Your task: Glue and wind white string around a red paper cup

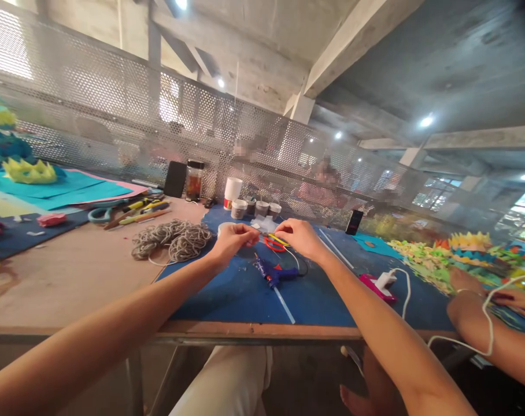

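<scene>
My left hand (236, 241) is raised over the blue work mat (228, 300), its thumb and fingers pinched together. A little to its right, my right hand (303, 236) is pinched as well, fingertips pointing left. Whatever either pinch holds is too small to make out. Scissors (274, 244) with red and yellow handles show between the hands, close to my right fingertips. Nearer to me a blue glue gun (269, 271) lies on the mat, with a translucent glue stick (284, 305) sticking out of its back.
A heap of grey cord (171, 241) lies left of the mat. Behind my hands stand paper cups (233, 189) and a lidded jar (194, 180). A pink power strip (377, 287) with a white plug sits right, beside a co-worker's arms (470, 306) and paper scraps (427, 263).
</scene>
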`<state>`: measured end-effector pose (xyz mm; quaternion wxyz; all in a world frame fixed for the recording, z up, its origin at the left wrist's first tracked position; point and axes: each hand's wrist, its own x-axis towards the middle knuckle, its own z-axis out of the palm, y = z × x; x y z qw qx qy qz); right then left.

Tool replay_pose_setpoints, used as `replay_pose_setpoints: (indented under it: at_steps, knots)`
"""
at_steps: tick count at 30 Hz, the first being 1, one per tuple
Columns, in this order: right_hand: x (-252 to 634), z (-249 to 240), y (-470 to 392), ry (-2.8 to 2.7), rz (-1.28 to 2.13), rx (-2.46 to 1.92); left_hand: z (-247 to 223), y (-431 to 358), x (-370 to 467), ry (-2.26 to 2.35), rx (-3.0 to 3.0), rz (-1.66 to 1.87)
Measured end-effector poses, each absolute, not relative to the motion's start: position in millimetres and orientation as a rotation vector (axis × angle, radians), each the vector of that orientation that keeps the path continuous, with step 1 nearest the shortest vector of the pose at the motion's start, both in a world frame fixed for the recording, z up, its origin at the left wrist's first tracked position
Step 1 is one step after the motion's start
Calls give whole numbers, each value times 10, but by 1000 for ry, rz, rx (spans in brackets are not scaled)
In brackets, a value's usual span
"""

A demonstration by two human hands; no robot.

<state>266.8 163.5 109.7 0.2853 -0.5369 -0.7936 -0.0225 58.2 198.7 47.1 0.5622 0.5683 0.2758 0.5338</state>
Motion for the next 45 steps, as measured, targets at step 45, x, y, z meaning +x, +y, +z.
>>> replay_pose_setpoints:
  at_steps: [45]
  knots:
    - [2560, 1133, 1663, -2029, -83, -1376, 461, 2046, 549, 641, 1296, 1298]
